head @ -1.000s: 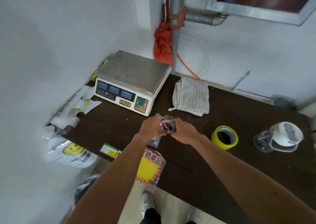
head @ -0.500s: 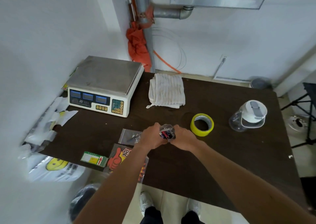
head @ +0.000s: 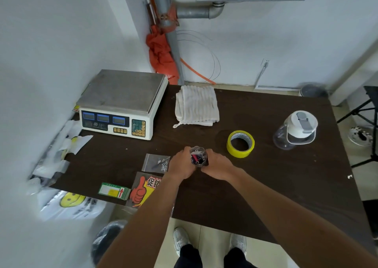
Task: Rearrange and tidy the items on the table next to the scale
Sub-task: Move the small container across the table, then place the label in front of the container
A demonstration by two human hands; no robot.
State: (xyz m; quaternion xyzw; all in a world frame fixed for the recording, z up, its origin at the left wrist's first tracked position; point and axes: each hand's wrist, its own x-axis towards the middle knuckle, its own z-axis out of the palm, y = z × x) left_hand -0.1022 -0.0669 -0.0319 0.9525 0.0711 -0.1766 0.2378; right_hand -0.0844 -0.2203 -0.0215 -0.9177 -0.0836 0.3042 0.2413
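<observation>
A small clear cup (head: 198, 157) with red and black small items inside stands near the middle of the dark table (head: 266, 186). My left hand (head: 181, 165) and my right hand (head: 217, 166) grip it from either side. Just left of my left hand lies a clear zip bag of screws (head: 156, 163). In front of it lie a red and yellow promo sign (head: 143, 188) and a stack of green cards (head: 114, 191). The white scale (head: 122, 104) sits at the table's back left corner.
A folded white towel (head: 196, 105) lies right of the scale. A yellow tape roll (head: 240, 144) and a clear jug with a white lid (head: 296, 129) stand to the right. Plastic bags (head: 67, 202) hang off the left edge. A tripod (head: 366, 124) stands at far right.
The camera view has pulled back and shifted, showing more of the table. Both hands stay on the cup, which sits a little further right of the scale than before.
</observation>
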